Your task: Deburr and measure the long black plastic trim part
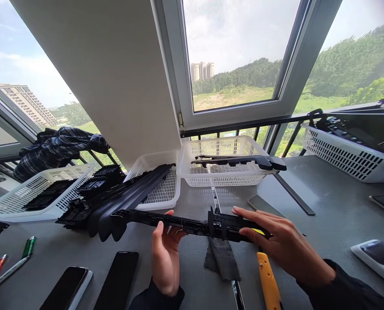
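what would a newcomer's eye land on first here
Probably the long black strip in the middle, held by the left hand while the right hand holds a black caliper-like tool against it. Next, the bright yellow handle on the gray table, nearer the camera than the right hand. Behind everything, a large window shows greenery.

Gap between black trim (193, 225) and basket (237, 178)
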Demonstrator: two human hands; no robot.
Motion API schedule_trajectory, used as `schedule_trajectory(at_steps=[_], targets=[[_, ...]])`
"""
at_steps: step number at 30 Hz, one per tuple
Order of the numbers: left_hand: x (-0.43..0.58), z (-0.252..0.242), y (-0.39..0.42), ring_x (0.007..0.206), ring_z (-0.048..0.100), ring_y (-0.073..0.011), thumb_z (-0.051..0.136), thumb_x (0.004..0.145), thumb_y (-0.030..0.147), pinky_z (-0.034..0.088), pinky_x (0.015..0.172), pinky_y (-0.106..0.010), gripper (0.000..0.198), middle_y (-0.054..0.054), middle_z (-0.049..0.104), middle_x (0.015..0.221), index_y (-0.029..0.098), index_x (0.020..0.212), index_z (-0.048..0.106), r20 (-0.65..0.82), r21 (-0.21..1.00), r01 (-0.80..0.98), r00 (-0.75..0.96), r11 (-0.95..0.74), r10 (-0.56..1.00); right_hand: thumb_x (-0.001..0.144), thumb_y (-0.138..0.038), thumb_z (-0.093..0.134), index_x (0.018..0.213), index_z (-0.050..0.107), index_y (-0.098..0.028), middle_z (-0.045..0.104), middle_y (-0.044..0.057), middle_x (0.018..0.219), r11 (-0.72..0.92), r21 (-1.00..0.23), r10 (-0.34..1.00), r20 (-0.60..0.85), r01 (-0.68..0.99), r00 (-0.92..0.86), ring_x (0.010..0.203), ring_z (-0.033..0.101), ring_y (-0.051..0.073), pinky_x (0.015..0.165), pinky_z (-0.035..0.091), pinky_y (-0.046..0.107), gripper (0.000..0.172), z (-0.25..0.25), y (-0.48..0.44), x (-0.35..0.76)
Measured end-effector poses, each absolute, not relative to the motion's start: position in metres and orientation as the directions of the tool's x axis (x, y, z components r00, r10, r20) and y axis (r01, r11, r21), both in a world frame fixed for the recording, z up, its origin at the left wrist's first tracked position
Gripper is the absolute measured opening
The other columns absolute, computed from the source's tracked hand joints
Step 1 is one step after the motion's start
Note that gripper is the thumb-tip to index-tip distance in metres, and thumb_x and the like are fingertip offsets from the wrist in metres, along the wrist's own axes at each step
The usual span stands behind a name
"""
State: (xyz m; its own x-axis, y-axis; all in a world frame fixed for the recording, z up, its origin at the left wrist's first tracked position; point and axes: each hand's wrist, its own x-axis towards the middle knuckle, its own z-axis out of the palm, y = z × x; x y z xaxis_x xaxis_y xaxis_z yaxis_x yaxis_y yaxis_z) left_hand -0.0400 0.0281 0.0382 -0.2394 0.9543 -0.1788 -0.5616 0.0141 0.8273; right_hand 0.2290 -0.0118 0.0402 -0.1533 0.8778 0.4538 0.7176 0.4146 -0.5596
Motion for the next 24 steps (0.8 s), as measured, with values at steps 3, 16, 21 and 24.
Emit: schedule_trajectory(at_steps=[3, 16, 21, 24], targets=[[-0.041, 0.038, 0.028, 0.081, 0.073, -0.0202, 0.079, 0.081, 0.055, 0.064, 0.070, -0.030, 0.044, -0.005, 0.078, 0.090, 0.018, 0.106, 0.081, -0.193, 0.831, -0.556, -0.231, 0.034, 0.954, 0.108, -0.051, 0.055, 0.142, 0.069, -0.027, 0.084, 0.008, 0.105, 0.426, -0.551, 0.868, 0.473, 0.717, -0.152, 0.085, 0.080, 0.021, 0.071, 0.066, 0.031, 0.044, 0.042, -0.012, 0.228], [-0.040, 0.041, 0.028, 0.079, 0.073, -0.0198, 0.077, 0.084, 0.056, 0.063, 0.070, -0.030, 0.043, -0.004, 0.077, 0.088, 0.020, 0.106, 0.080, -0.197, 0.838, -0.543, -0.215, 0.051, 0.956, 0.108, -0.042, 0.059, 0.140, 0.071, -0.029, 0.083, 0.006, 0.120, 0.456, -0.531, 0.850, 0.497, 0.714, -0.173, 0.099, 0.081, 0.023, 0.087, 0.067, 0.035, 0.037, 0.037, -0.011, 0.232], [-0.032, 0.037, 0.018, 0.090, 0.073, -0.0250, 0.076, 0.085, 0.065, 0.062, 0.077, -0.036, 0.060, -0.010, 0.078, 0.099, 0.017, 0.120, 0.076, -0.193, 0.863, -0.462, 0.073, 0.205, 0.978, 0.106, -0.042, 0.061, 0.135, 0.074, -0.028, 0.084, 0.005, 0.117, 0.428, -0.586, 0.869, 0.475, 0.688, -0.136, 0.098, 0.082, 0.022, 0.083, 0.067, 0.031, 0.035, 0.038, -0.012, 0.220], [-0.025, 0.028, 0.008, 0.106, 0.072, -0.0295, 0.078, 0.086, 0.061, 0.060, 0.087, -0.039, 0.057, -0.012, 0.078, 0.113, 0.018, 0.122, 0.073, -0.209, 0.897, -0.361, 0.161, 0.255, 0.964, 0.106, -0.040, 0.062, 0.132, 0.075, -0.029, 0.085, 0.004, 0.115, 0.407, -0.637, 0.894, 0.424, 0.655, -0.143, 0.097, 0.083, 0.022, 0.078, 0.066, 0.030, 0.032, 0.035, -0.015, 0.203]])
